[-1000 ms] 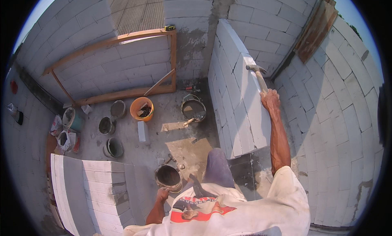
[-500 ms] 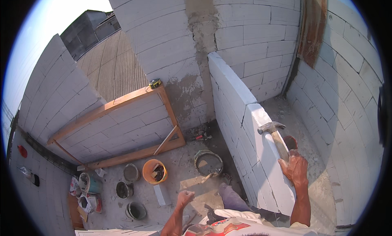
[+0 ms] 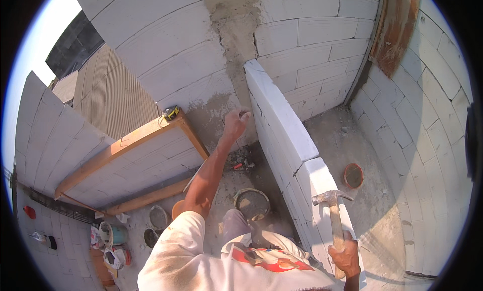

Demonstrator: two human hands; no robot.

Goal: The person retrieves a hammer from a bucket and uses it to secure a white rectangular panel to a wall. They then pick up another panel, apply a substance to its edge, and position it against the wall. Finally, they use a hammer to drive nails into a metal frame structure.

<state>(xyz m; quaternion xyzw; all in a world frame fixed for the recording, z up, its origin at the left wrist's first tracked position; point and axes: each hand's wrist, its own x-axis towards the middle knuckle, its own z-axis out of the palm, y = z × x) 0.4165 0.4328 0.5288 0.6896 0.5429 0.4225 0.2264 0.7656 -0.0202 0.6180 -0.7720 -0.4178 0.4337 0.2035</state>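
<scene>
My right hand [image 3: 346,256] grips the wooden handle of a claw hammer [image 3: 336,220]. The hammer is over the top of a low wall of white blocks [image 3: 282,115], its metal head pointing away from me; whether it rests on the blocks I cannot tell. My left arm is stretched forward, left of the wall's far end. At its tip my left hand [image 3: 236,125] has its fingers closed, with a small dark bit showing at the fingertips that is too small to name.
A wooden frame [image 3: 121,145] stands at left with a yellow-black tape measure [image 3: 171,113] on its top corner. A mortar bucket [image 3: 252,204] sits on the floor left of the wall, and a round reddish container [image 3: 353,175] on the right. Tall block walls [image 3: 322,34] surround the space.
My left hand has risen from near my body and reached forward toward the wall's far end. My body has leaned and the view has shifted; my right hand still grips the hammer.
</scene>
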